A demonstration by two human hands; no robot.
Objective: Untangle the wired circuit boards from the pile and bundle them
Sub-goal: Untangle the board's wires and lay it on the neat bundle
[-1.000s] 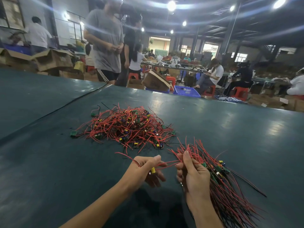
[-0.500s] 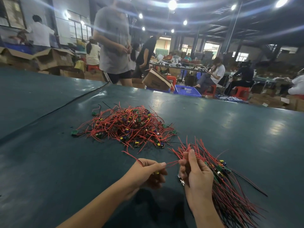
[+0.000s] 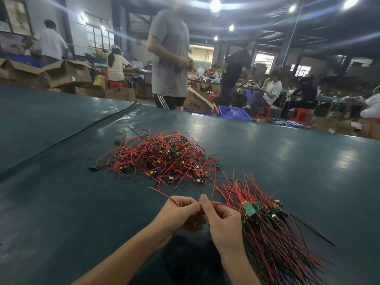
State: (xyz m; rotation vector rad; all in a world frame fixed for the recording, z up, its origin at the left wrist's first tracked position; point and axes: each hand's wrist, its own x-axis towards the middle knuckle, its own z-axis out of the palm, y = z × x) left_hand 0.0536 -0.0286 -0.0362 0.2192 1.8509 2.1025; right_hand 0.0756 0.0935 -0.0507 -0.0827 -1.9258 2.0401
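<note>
A tangled pile [image 3: 162, 157] of small green circuit boards with red and black wires lies on the dark green table [image 3: 61, 202], ahead of my hands. My right hand [image 3: 223, 225] grips a thick bundle [image 3: 273, 229] of sorted wired boards, whose wires fan out toward the lower right. My left hand [image 3: 181, 212] pinches a single red wire [image 3: 162, 194] that sticks out to the upper left. The two hands touch at the fingertips. The board on that wire is hidden behind my fingers.
A person in a grey shirt [image 3: 170, 56] stands at the table's far edge. Cardboard boxes [image 3: 67, 74] and a blue crate [image 3: 234, 113] sit beyond it, with seated workers [image 3: 269, 89] at the back right. A seam [image 3: 82, 130] crosses the table at the left.
My hands have come together until the fingertips meet, and the yellow-tipped board once seen in my left hand is now hidden. The standing person has walked to the right.
</note>
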